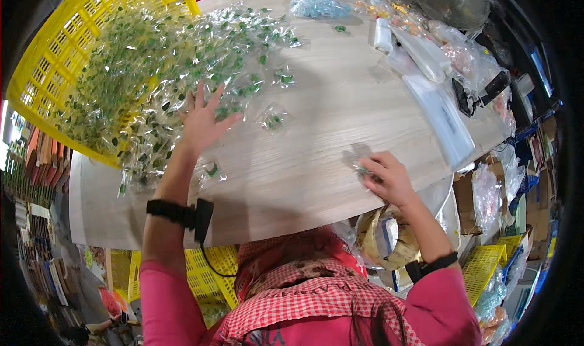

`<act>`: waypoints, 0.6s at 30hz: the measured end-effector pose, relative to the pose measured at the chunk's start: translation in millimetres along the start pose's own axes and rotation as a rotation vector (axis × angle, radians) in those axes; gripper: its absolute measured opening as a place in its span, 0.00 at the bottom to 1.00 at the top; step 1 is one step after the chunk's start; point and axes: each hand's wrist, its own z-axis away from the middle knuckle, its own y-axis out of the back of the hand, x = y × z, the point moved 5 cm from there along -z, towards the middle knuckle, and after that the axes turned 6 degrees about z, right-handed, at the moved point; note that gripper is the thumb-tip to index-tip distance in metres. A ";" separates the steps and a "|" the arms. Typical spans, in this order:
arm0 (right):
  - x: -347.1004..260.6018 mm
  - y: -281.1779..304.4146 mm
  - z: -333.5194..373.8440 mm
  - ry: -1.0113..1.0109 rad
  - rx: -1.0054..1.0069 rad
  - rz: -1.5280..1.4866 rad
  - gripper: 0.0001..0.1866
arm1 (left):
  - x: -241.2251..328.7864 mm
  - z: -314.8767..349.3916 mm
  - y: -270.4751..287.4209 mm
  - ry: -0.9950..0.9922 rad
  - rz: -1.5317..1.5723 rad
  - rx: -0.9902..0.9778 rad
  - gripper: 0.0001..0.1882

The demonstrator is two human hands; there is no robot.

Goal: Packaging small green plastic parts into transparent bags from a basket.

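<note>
A heap of small clear plastic packets with green leaf-shaped pieces [225, 48] spreads from the basket over the left of the table. My left hand [204, 126] lies at the near edge of this heap, fingers spread and palm down. Just right of its fingers is a single packet [274, 118], and another packet [211, 171] lies beside the forearm. Over the table's right front, my right hand [388, 177] is closed, with its thumb and fingers on a small clear packet [364, 163] with something green inside. The fingers partly hide that packet.
A yellow basket [45, 81] lies tipped at the left. Flat clear bags [441, 118], a white roll [382, 36] and a black phone-like object [463, 96] lie at the right. Pale blue packets [319, 5] sit at the far edge. A round tub [365, 239] stands below the right edge.
</note>
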 end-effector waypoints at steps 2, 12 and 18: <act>16.3 17.2 26.3 -0.257 0.048 -0.064 0.20 | 1.1 -18.6 -14.3 0.019 -0.011 -0.076 0.46; 1.3 33.9 138.4 -0.685 -0.243 -0.416 0.21 | 116.7 -35.1 -82.1 -0.290 -0.058 -0.175 0.42; -0.7 39.6 96.1 -0.661 -0.594 -0.682 0.22 | 161.7 -4.9 -74.6 -0.642 0.039 -0.097 0.37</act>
